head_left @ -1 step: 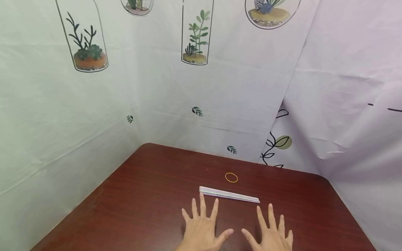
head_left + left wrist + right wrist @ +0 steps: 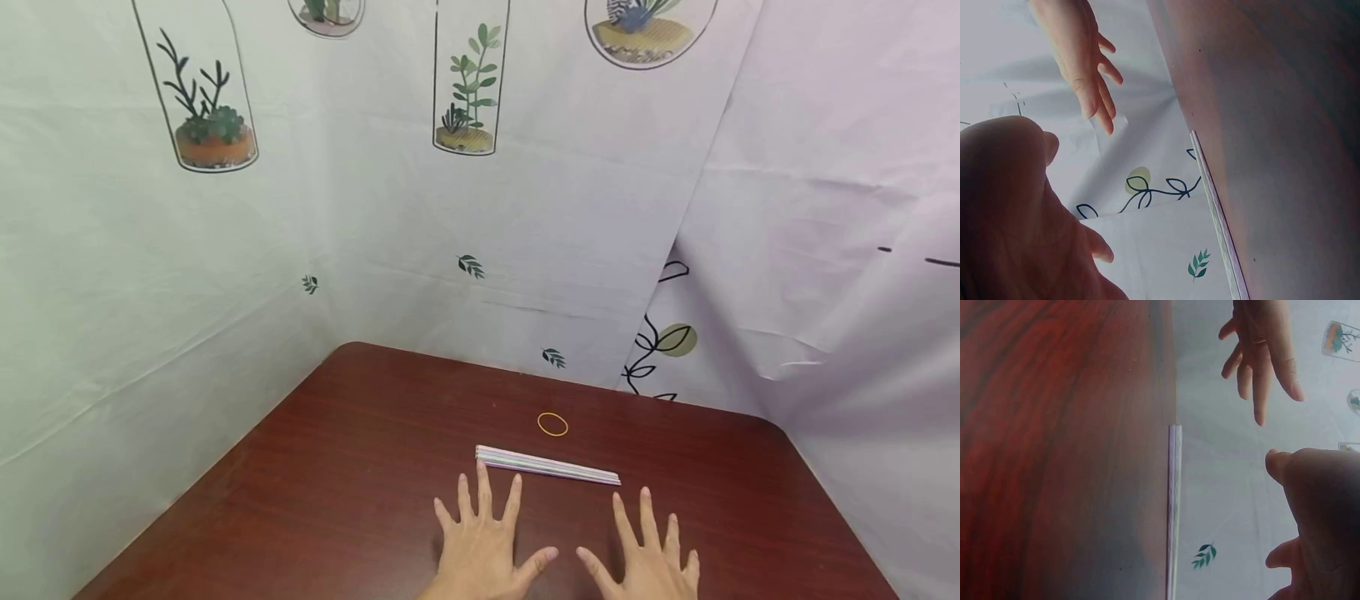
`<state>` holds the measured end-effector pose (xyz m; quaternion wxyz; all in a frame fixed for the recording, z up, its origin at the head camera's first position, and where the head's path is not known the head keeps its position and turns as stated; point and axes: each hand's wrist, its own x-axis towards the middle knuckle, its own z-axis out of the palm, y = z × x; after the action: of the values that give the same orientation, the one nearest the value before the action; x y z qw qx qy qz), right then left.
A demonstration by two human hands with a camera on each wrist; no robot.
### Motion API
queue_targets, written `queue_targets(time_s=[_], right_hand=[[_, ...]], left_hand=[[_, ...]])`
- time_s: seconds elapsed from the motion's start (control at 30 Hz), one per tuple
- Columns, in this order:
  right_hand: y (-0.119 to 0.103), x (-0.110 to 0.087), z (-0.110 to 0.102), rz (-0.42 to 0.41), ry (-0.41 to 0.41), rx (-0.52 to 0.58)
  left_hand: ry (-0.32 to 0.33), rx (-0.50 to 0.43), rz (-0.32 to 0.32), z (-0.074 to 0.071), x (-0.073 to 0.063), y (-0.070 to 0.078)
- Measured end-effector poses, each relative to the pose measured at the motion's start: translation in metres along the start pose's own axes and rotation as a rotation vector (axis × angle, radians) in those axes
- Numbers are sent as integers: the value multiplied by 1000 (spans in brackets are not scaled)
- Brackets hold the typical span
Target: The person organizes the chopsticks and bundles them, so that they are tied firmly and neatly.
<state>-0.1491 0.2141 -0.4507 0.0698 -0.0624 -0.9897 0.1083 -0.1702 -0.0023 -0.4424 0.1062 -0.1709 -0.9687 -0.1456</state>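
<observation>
My left hand is held over the near part of the table with its fingers spread, holding nothing. In the head view its middle fingertip overlaps the left end of a row of straws, thin, long and pale with pastel stripes. To the right, my right hand is spread the same way, just nearer than the straws' right end. Both wrist views show the hands apart from the straws and raised off the tabletop. Behind the straws lies a thin yellow rubber band.
The dark red-brown table has rounded far corners. White cloth printed with plants and jars hangs along its left and far sides, and another drape hangs in folds on the right.
</observation>
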Motion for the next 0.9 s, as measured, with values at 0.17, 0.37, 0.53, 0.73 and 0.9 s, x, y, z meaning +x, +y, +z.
queue_targets(time_s=[0.17, 0.37, 0.53, 0.73, 0.9], right_hand=[[0, 0, -1, 4, -16, 4], [0, -1, -4, 7, -16, 6], [2, 0, -4, -3, -11, 5], [5, 3, -5, -22, -9, 25], [6, 5, -7, -28, -14, 38]], left_hand=[[-10, -7, 1, 1, 0, 0], [5, -1, 10, 1, 0, -1], [5, -2, 20, 1, 1, -1], [22, 18, 32, 2, 3, -1], [23, 29, 44, 0, 7, -2]])
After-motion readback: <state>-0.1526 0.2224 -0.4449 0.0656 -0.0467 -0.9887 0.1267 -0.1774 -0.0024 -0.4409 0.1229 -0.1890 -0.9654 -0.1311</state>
